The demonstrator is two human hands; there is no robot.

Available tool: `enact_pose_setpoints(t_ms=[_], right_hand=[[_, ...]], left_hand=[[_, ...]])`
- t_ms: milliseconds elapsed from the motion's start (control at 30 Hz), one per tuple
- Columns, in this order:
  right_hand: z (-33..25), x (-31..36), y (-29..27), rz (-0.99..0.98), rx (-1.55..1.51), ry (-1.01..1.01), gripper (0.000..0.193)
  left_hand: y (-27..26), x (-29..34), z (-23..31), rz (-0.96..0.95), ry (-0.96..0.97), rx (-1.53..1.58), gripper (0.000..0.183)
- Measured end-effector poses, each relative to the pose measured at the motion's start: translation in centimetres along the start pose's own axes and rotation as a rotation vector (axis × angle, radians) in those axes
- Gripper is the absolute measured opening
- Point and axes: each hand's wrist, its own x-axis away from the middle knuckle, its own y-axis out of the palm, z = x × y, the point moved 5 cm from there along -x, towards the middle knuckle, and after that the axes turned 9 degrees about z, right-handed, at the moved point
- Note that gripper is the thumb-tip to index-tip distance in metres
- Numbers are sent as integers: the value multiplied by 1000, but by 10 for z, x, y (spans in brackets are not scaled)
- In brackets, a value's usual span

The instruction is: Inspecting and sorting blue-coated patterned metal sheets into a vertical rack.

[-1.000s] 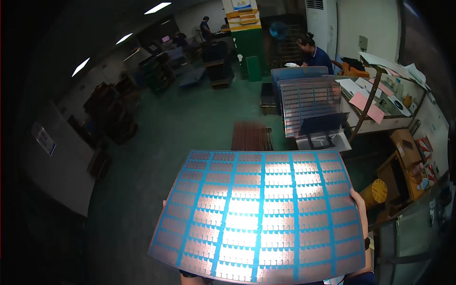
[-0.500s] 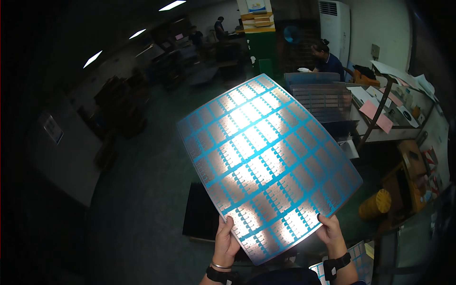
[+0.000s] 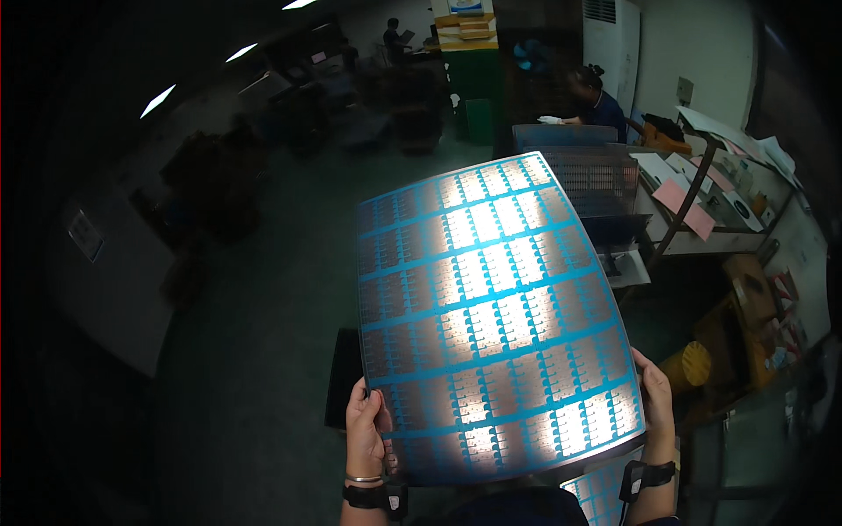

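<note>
A large thin circuit board panel [image 3: 504, 320], copper-coloured with a blue grid pattern, is held up in front of me, tilted. Bright reflections run across its middle. My left hand [image 3: 365, 431] grips the lower left edge, thumb on the front face and the other fingers partly hidden. On the opposite edge, my right hand [image 3: 656, 396] is closed around the lower right side, most of its fingers out of sight behind the panel. Below, close to my right wrist, part of another patterned panel [image 3: 601, 494] shows.
Upright panels stand in a rack [image 3: 601, 182] ahead, where a co-worker [image 3: 601, 110] sits with a gloved hand out. To the right are a paper-covered bench [image 3: 688, 206] and a yellow cylinder [image 3: 695, 363]. A dark box-like object [image 3: 342, 386] sits left of the panel.
The panel has turned so its sides stand more upright in view. My left hand has moved left, and my right hand has moved right and up along the edge.
</note>
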Motion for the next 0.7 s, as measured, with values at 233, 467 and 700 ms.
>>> enact_pose_setpoints(t_ms=[233, 467, 700], right_hand=[[-6, 7, 20, 105, 116, -5, 45], [-4, 11, 26, 49, 126, 27, 42], [3, 14, 21, -54, -39, 204, 53]], left_hand=[[-13, -3, -6, 49, -30, -94, 32], [-30, -6, -12, 156, -13, -239, 34], [-22, -3, 0, 166, 111, -389, 29]])
